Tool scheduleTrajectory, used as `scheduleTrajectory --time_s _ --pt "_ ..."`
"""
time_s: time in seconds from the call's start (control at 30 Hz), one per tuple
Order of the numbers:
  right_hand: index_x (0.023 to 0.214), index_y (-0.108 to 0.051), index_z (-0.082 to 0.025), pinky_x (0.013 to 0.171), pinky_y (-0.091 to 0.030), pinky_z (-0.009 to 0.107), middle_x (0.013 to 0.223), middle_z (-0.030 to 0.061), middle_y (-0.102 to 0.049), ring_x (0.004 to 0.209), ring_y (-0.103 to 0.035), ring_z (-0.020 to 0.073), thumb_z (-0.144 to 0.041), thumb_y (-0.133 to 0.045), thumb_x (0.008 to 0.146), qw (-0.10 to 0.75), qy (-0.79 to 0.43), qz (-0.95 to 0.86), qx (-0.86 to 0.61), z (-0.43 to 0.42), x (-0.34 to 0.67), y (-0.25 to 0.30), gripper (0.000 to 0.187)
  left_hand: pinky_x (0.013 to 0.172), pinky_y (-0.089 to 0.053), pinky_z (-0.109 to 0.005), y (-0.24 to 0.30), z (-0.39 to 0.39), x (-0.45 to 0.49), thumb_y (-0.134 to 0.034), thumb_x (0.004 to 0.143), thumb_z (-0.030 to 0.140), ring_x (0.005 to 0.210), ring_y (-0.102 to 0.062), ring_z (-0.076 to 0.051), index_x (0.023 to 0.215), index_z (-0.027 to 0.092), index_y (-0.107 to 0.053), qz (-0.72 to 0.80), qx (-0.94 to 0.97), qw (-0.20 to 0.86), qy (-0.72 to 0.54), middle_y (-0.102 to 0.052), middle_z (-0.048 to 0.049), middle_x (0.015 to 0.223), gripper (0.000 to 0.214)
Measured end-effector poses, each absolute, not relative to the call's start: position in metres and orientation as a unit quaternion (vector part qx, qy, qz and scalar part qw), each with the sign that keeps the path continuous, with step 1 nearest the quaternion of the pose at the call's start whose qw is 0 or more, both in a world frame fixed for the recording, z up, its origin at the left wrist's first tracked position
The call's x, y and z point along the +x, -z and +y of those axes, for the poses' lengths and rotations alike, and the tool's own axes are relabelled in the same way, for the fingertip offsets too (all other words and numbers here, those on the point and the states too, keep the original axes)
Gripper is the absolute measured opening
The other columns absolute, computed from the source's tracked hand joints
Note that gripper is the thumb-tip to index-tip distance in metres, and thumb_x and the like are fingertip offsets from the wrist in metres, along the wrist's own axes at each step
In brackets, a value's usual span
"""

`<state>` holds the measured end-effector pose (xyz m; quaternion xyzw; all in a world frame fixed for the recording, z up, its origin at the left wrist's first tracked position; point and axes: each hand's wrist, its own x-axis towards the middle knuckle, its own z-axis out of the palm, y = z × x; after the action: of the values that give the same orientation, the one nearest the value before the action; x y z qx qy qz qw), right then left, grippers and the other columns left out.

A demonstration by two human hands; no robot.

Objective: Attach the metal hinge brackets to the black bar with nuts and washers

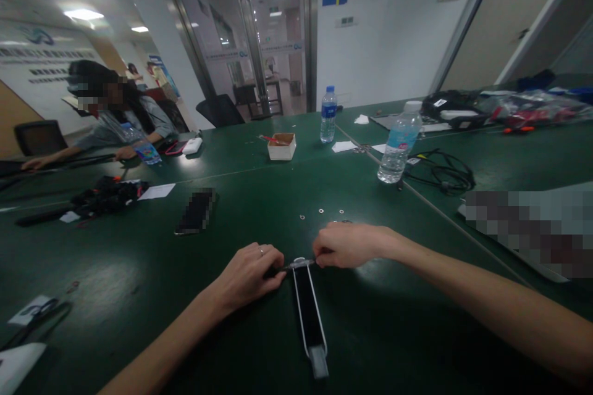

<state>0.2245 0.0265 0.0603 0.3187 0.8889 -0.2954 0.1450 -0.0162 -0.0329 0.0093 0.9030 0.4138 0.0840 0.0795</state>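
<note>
A long narrow black part with a silver edge [308, 308] lies on the green table [139, 271], pointing toward me. My left hand [250, 273] is closed round a thin dark tool whose tip meets the part's far end. My right hand [348, 244] is closed in a pinch at that same far end, from the right side; what its fingers grip is too small to name. Several small metal washers [321, 212] lie just beyond my right hand.
A phone [197, 211] lies left of centre. Two water bottles [399, 142] [328, 115] and a small white box [282, 146] stand further back. Black cables [442, 174] lie right, black parts [107, 194] left. Another person [115, 117] sits at the far left.
</note>
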Motion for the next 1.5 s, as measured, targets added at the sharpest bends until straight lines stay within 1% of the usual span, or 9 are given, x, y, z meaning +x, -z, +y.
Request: scheduleTrajectory --time_s 0.13,0.3,0.57,0.97,1.23,1.5 --pt "0.096 -0.067 -0.015 0.054 -0.040 0.025 0.082 0.0039 -0.064 0.067 -0.057 0.0138 -0.029 -0.049 0.091 0.153 0.295 0.888 0.317 0.0265 0.2228 -0.0608 0.024 0.062 -0.040 -0.027 -0.0076 -0.0311 -0.0175 -0.058 0.085 0.019 0.067 -0.053 -0.015 0.095 0.016 -0.057 0.419 0.897 0.111 -0.090 -0.058 -0.0002 0.078 0.010" --pt "0.096 -0.067 -0.014 0.054 -0.039 0.025 0.081 0.0041 -0.064 0.065 -0.056 0.0131 -0.029 -0.049 0.090 0.151 0.295 0.891 0.310 0.0260 0.2226 -0.0595 0.024 0.061 -0.042 -0.025 -0.0072 -0.0317 -0.0200 -0.057 0.088 0.022 0.070 -0.055 -0.015 0.101 0.017 -0.058 0.430 0.881 0.171 -0.096 -0.058 -0.0005 0.082 0.014" --pt "0.096 -0.068 -0.015 0.054 -0.037 0.025 0.081 0.0035 -0.064 0.065 -0.055 0.0132 -0.031 -0.050 0.089 0.143 0.303 0.894 0.297 0.0299 0.2256 -0.0534 0.025 0.056 -0.041 -0.020 -0.0070 -0.0310 -0.0203 -0.058 0.088 0.023 0.065 -0.053 -0.011 0.099 0.017 -0.059 0.427 0.860 0.242 -0.137 -0.057 0.0017 0.078 0.012" --pt "0.097 -0.066 -0.015 0.056 -0.040 0.025 0.085 0.0038 -0.064 0.069 -0.058 0.0141 -0.031 -0.049 0.090 0.155 0.309 0.889 0.302 0.0272 0.2254 -0.0558 0.024 0.057 -0.041 -0.021 -0.0055 -0.0285 -0.0210 -0.063 0.085 0.026 0.065 -0.054 -0.011 0.095 0.017 -0.062 0.443 0.830 0.292 -0.172 -0.059 0.0027 0.078 0.013" --pt "0.093 -0.068 -0.015 0.055 -0.039 0.026 0.081 0.0040 -0.064 0.066 -0.056 0.0146 -0.029 -0.051 0.088 0.154 0.302 0.890 0.305 0.0258 0.2230 -0.0605 0.022 0.058 -0.039 -0.021 -0.0065 -0.0277 -0.0198 -0.066 0.083 0.028 0.065 -0.053 -0.011 0.091 0.017 -0.064 0.467 0.806 0.320 -0.170 -0.059 0.0029 0.075 0.013" --pt "0.095 -0.067 -0.014 0.055 -0.040 0.026 0.082 0.0038 -0.064 0.066 -0.056 0.0136 -0.029 -0.049 0.090 0.154 0.307 0.887 0.307 0.0254 0.2240 -0.0610 0.023 0.059 -0.042 -0.022 -0.0115 -0.0300 -0.0161 -0.066 0.082 0.027 0.066 -0.055 -0.011 0.090 0.017 -0.065 0.475 0.793 0.334 -0.184 -0.063 0.0025 0.079 0.012"
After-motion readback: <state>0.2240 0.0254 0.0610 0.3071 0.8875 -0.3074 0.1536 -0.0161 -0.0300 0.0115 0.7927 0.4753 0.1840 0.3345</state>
